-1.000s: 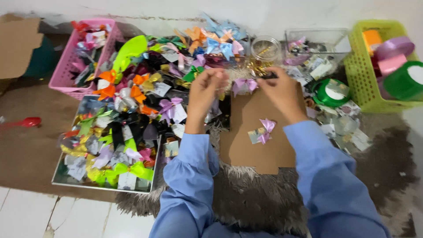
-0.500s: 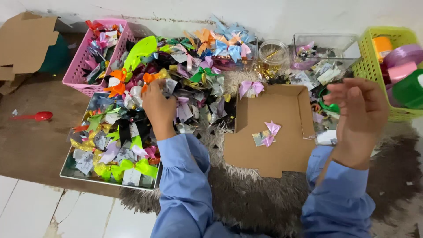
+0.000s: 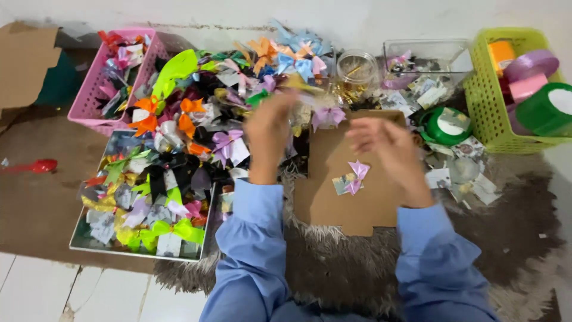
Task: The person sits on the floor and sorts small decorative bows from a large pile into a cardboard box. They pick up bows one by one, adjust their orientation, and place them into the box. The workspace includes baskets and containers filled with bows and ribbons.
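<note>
Your left hand (image 3: 269, 136) and right hand (image 3: 384, 143) hover apart above the flat brown cardboard sheet (image 3: 351, 185); both are motion-blurred, so you cannot tell whether either pinches anything. One small finished pink-and-lilac satin ribbon bow on a printed paper card (image 3: 353, 179) lies on the cardboard just under your right hand, and a loose lilac bow (image 3: 328, 116) sits at the sheet's far edge. Judged from the layout, much is done: the shallow tray (image 3: 80, 238) at left is heaped with carded bows, and the pink plastic basket (image 3: 89, 110) holds more. Material remains: ribbon rolls in the lime-green plastic basket (image 3: 482, 113), a green roll (image 3: 447, 125) and loose cards beside it. Surface: a shaggy grey-brown rug (image 3: 357, 268) on a tiled floor against a pale wall.
</note>
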